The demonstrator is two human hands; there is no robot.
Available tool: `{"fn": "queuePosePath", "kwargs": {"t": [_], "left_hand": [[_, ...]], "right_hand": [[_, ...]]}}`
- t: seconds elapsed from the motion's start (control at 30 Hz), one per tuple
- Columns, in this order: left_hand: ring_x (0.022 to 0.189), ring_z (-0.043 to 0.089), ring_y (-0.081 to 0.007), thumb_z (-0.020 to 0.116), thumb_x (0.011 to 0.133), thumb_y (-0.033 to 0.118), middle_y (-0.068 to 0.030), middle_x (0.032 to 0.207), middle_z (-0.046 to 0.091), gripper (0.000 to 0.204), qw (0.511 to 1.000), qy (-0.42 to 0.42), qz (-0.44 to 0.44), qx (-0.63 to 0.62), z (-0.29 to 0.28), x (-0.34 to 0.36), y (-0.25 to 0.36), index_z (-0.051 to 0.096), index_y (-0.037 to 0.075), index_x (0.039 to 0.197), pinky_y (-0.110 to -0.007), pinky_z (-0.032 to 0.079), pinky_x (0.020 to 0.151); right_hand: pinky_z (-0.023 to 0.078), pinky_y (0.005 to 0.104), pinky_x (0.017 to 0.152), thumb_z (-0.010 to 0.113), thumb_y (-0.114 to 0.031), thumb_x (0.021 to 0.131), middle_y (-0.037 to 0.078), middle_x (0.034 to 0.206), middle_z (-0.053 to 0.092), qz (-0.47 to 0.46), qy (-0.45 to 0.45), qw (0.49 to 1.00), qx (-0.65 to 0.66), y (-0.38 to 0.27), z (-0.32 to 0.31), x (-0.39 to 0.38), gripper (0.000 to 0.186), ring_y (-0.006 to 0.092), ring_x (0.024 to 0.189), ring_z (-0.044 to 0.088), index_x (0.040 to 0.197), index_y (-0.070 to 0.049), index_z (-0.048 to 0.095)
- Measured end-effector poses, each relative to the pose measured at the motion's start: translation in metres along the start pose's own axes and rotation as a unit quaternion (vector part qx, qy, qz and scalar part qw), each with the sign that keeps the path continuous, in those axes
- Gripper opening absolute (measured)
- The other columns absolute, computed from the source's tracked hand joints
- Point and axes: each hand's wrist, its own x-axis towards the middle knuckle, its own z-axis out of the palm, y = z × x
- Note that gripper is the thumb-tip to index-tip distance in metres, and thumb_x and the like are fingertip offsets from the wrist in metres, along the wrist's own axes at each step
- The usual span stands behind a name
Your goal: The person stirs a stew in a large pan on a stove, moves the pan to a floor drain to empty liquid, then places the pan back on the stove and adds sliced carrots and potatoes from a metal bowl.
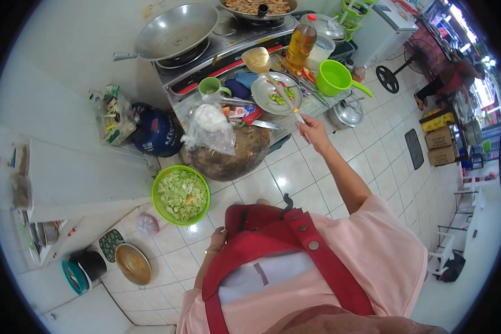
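My right hand (313,131) is stretched forward and grips the thin handle of a metal ladle (257,59), whose bowl hovers above the counter beside the stove. Under the ladle's handle sits a metal plate (264,89) with green and red vegetable pieces. My left hand (217,239) hangs low at my side against the red apron, fingers curled, holding nothing that I can see. A green bowl of chopped vegetables (181,195) stands just ahead of that hand.
An empty wok (175,30) and a pan of food (256,6) sit on the stove. An oil bottle (300,44), green mug (210,86), green scoop (337,78), round wooden chopping block (234,153) with a plastic bag (209,129), and blue gas cylinder (153,133) surround it.
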Motion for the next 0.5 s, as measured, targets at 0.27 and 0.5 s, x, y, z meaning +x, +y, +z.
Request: {"fn": "queuePosePath", "kwargs": {"t": [0.27,0.5], "left_hand": [[0.105,0.060,-0.0317,0.058,0.082,0.026,-0.0210,0.118,0.059,0.041,0.928,0.028,0.225,0.295,-0.038,0.093,-0.036,0.060,0.000,0.114,-0.043,0.051,0.086],[0.084,0.066,-0.0283,0.059,0.079,0.021,-0.0190,0.103,0.065,0.044,0.986,0.040,0.112,0.121,-0.083,0.110,-0.023,0.058,0.000,0.117,-0.040,0.054,0.073]], "right_hand": [[0.039,0.0215,0.053,0.072,-0.011,0.075,-0.003,0.072,0.059,-0.084,0.012,0.966,-0.246,0.003,-0.078,0.095,0.038,0.0043,0.058,0.048,0.112,-0.002,0.065],[0.043,0.0206,0.055,0.071,-0.010,0.075,-0.002,0.079,0.065,0.054,-0.092,0.973,-0.205,-0.016,-0.100,0.159,0.040,0.0042,0.062,0.053,0.114,-0.006,0.066]]}}
